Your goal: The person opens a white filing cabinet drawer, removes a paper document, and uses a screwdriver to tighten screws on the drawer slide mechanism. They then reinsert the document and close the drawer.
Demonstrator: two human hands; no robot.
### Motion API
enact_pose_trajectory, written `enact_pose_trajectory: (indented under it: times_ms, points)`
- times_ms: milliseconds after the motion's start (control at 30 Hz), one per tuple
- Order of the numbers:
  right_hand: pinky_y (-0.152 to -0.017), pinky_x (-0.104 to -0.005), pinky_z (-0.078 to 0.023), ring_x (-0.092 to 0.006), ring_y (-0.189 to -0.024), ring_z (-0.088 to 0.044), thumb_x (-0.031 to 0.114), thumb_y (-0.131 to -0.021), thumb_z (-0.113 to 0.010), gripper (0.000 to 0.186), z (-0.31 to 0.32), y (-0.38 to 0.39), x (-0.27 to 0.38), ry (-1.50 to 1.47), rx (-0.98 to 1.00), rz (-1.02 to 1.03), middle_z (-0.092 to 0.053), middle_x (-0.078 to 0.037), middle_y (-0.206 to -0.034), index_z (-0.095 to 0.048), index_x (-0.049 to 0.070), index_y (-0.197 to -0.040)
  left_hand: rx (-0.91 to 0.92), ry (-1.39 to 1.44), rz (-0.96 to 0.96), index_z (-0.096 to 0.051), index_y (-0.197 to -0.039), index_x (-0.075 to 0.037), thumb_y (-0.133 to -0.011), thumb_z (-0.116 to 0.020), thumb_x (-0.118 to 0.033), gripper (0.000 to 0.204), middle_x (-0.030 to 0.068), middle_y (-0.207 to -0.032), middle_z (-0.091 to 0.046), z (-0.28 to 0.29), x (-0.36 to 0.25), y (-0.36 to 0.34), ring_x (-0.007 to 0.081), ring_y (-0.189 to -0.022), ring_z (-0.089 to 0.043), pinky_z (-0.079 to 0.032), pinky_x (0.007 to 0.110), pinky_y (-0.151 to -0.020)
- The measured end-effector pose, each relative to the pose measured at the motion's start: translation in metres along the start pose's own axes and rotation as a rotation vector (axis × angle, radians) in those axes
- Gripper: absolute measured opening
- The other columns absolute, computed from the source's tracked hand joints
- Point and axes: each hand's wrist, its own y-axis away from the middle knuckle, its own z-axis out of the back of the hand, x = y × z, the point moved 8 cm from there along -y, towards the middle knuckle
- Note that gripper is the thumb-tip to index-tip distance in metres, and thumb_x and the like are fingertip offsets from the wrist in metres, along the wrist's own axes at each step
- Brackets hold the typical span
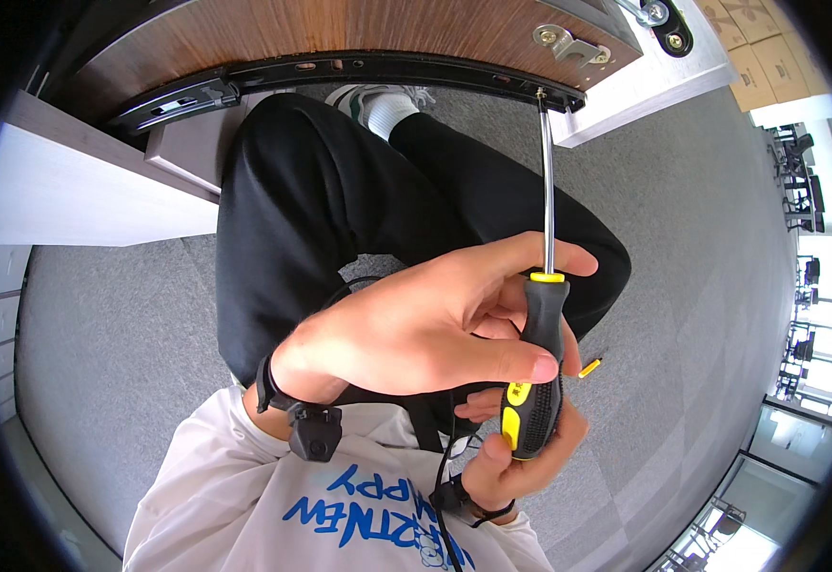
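Both of my hands are on a long screwdriver (547,343) with a black and yellow handle. My left hand (416,334) closes round the upper handle, its thumb along the side and a finger behind the shaft. My right hand (554,440) wraps the butt end from below. The steel shaft runs up to a small brass-coloured screw (541,94) at the right end of a black metal drawer slide (378,67). That slide lies along the edge of a brown wood-grain panel (387,33). The tip meets the screw, but whether it is seated I cannot tell.
A metal bracket (573,44) is fixed to the brown panel. White panels stand at left (92,186) and right (664,91). My bent legs (311,219) lie under the slide. A small yellow item (590,367) lies on the grey carpet. Cardboard boxes (769,62) are stacked far right.
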Motion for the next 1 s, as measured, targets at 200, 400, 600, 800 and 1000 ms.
enact_pose_trajectory:
  times_ms: [200, 400, 600, 800, 1000]
  points:
    - [-0.064, -0.0351, -0.055, -0.0308, -0.077, -0.067, 0.007, -0.071, -0.071, 0.057, 0.004, -0.005, 0.032, 0.397, -0.014, 0.361, -0.065, -0.023, -0.104, -0.054, -0.003, -0.125, 0.077, -0.466, 0.053, -0.034, -0.149, 0.002, -0.085, -0.078, -0.008, 0.078, 0.0050, -0.086, -0.063, -0.001, -0.011, 0.011, 0.0089, -0.075, -0.064, -0.043, 0.019, -0.059]
    - [-0.066, -0.0307, -0.051, -0.0244, -0.074, -0.065, 0.029, -0.086, -0.071, 0.064, 0.001, -0.015, 0.030, 0.273, -0.071, 0.301, -0.062, -0.020, -0.098, -0.043, -0.002, -0.133, -0.008, -0.361, 0.037, -0.035, -0.147, 0.005, -0.086, -0.080, -0.026, 0.082, 0.0044, -0.075, -0.056, 0.004, -0.004, 0.007, 0.0107, -0.069, -0.062, -0.046, 0.023, -0.060]
    - [-0.058, -0.0316, -0.049, -0.0238, -0.067, -0.063, 0.031, -0.094, -0.065, 0.057, 0.008, -0.010, 0.027, 0.070, -0.110, 0.180, -0.059, -0.022, -0.100, -0.039, 0.002, -0.136, 0.020, 0.057, 0.040, -0.030, -0.153, -0.001, -0.083, -0.072, 0.004, 0.082, 0.0110, -0.107, -0.064, -0.006, 0.003, 0.004, 0.0151, -0.102, -0.061, -0.051, 0.025, -0.086]
    - [-0.060, -0.0342, -0.035, -0.0217, -0.078, -0.050, 0.009, -0.080, -0.079, 0.056, 0.006, -0.013, 0.049, 0.655, -0.027, 0.421, -0.043, -0.008, -0.106, -0.060, 0.030, -0.129, -0.012, -0.333, 0.085, -0.033, -0.153, -0.004, -0.084, -0.077, -0.006, 0.082, 0.0030, -0.084, -0.058, -0.005, 0.000, 0.005, 0.0062, -0.078, -0.054, -0.042, 0.020, -0.064]
    - [-0.072, -0.0333, -0.048, -0.0233, -0.089, -0.057, 0.034, -0.085, -0.079, 0.055, 0.003, -0.015, 0.045, 0.457, -0.143, 0.451, -0.045, -0.008, -0.112, -0.055, 0.005, -0.126, -0.050, -0.259, 0.045, -0.038, -0.150, -0.003, -0.081, -0.080, -0.004, 0.080, 0.0023, -0.080, -0.059, 0.004, -0.005, 0.004, 0.0064, -0.073, -0.055, -0.044, 0.020, -0.064]
